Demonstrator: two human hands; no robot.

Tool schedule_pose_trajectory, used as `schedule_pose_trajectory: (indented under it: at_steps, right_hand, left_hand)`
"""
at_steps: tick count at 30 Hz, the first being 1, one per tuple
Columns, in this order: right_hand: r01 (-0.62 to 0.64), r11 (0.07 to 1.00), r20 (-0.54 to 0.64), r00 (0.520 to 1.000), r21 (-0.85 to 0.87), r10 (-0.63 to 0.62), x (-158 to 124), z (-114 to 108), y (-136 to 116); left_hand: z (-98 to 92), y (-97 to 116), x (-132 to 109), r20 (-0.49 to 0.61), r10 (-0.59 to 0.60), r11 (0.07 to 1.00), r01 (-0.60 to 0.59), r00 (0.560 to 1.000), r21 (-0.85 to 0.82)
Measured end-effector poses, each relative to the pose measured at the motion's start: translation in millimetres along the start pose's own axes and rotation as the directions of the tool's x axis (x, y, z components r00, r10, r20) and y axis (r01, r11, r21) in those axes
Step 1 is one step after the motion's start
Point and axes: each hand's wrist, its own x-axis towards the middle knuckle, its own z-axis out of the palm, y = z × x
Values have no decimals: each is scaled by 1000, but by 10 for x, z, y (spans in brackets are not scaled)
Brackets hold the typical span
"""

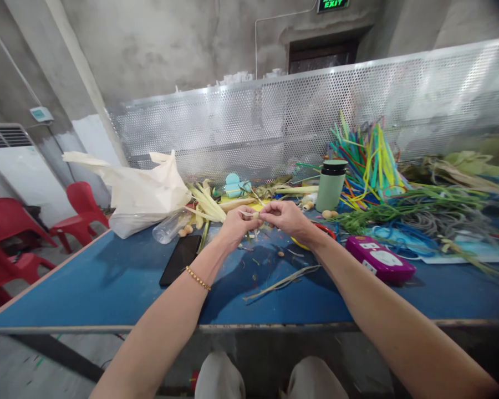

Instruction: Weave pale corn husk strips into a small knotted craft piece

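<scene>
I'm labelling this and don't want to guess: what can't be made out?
In the head view:
Pale strip, gripped parts: covered by the hands.
Cream bag, contents: hidden by its own sides.
EXIT sign, upper part: cut off by the top edge.
Scraps on the tabletop: too small to identify.

Both arms reached forward from the lower edge of the head view and converged near its centre. The left forearm slanted up and rightward; the right forearm slanted up and leftward, its skin bare. The left wrist and right wrist were roughly in line with their forearms. The left hand was held in a pinch, thumb toward the right hand. The right hand was likewise pinched, fingers curled inward and knuckles uppermost. The fingertips met or nearly met; actual contact could not be confirmed. Both knees showed below, set apart.
</scene>
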Motion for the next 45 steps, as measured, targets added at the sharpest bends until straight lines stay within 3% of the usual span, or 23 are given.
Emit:
schedule_pose_trajectory:
  at_steps: [9, 12, 15, 17, 19, 22, 29, 36, 40, 45]
  right_hand:
    - [-80, 990, 47, 996, 115, 75, -16, -1, 10]
    - [-55, 994, -60, 996, 95, 61, -10, -30, -15]
    - [8, 999, -201, 979, -49, -18, -2, -46, -43]
    - [32, 983, -162, 985, -180, -61, -4, -15, -47]
    - [44, 965, -50, 997, -258, -59, -11, 55, -31]
    - [29, 971, 35, 999, -237, -21, -22, 184, 17]
    - [-6, 996, 37, 999, -84, 10, -22, 267, 102]
    - [-10, 986, -3, 1000, -167, 9, -36, 232, 75]
    - [-19, 976, -8, 1000, -218, 18, -54, 230, 35]
    - [-11, 960, 83, 996, -281, 36, -41, 144, 19]
  left_hand:
    - [0, 8, -13, 11, -15, 1000, 15, 1000, 11]
    - [-7, 12, 2, -10, -24, 997, 23, 1000, -80]
    - [-47, 17, 38, -86, 9, 986, -23, 996, -164]
    - [-90, 11, 65, -129, 18, 981, -42, 992, -190]
    - [-130, -6, 87, -162, 1, 977, -36, 987, -212]
    - [-156, -43, 103, -187, 0, 974, -42, 982, -221]
    - [-111, -34, 88, -136, -27, 970, -7, 990, -242]
    - [-166, 5, 77, -153, -82, 978, 50, 985, -203]
    - [-185, 10, 80, -166, -55, 981, 23, 985, -191]
    - [-153, 40, 48, -171, 2, 997, -14, 985, -73]
